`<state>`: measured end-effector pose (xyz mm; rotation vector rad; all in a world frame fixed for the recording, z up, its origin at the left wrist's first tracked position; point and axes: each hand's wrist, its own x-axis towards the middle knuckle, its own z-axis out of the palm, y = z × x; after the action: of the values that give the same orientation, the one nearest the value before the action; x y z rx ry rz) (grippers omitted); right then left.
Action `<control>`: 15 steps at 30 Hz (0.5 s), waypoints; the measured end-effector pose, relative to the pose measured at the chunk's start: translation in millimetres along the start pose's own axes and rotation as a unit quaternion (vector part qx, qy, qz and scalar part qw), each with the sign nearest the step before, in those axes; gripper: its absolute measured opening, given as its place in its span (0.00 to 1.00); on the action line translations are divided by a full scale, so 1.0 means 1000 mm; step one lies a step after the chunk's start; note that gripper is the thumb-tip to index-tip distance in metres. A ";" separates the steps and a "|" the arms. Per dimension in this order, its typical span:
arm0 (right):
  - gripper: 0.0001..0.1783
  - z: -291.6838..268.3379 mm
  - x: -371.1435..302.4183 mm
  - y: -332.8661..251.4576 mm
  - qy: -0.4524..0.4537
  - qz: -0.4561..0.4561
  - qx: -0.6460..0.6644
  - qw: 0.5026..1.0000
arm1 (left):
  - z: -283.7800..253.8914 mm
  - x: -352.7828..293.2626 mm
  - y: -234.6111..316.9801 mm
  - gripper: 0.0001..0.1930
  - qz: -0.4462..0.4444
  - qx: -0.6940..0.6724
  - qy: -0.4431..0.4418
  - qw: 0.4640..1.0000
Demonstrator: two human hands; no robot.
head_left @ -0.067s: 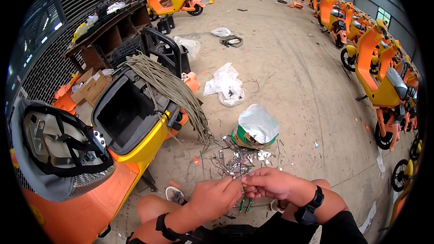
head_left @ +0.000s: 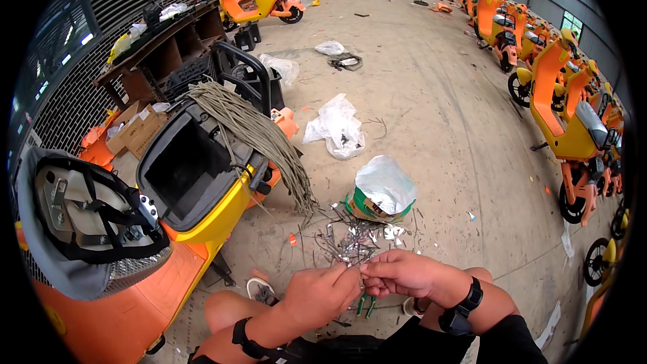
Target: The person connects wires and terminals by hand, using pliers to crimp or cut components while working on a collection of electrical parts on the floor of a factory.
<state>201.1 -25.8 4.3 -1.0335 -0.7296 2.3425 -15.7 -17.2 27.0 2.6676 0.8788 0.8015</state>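
My left hand (head_left: 323,293) and my right hand (head_left: 401,274) meet fingertip to fingertip low in the middle of the view. Both are closed in a pinch, and whatever lies between the fingers is too small to make out. Just beyond them, a pile of dark wire offcuts and white bits (head_left: 347,239) is scattered over the floor. Pliers with green handles (head_left: 366,305) lie on the floor below my hands, partly hidden by them. Behind the pile stands an open green and white sack (head_left: 384,192).
At left stands a yellow and orange scooter (head_left: 229,219), its seat (head_left: 94,229) tipped open. A bundle of grey-green cables (head_left: 253,135) drapes over its rear. Further off lie a white plastic bag (head_left: 335,127) and cardboard boxes (head_left: 138,128). Scooters (head_left: 566,108) line the right side.
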 end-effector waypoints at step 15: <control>0.15 0.015 -0.011 -0.014 0.093 -0.512 -0.689 0.504 | -0.002 0.003 -0.029 0.05 -0.427 -0.646 -0.199 0.601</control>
<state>199.3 -25.8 27.6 -0.7786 -2.3487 0.2386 -28.8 7.5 19.5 0.8500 0.7846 0.2745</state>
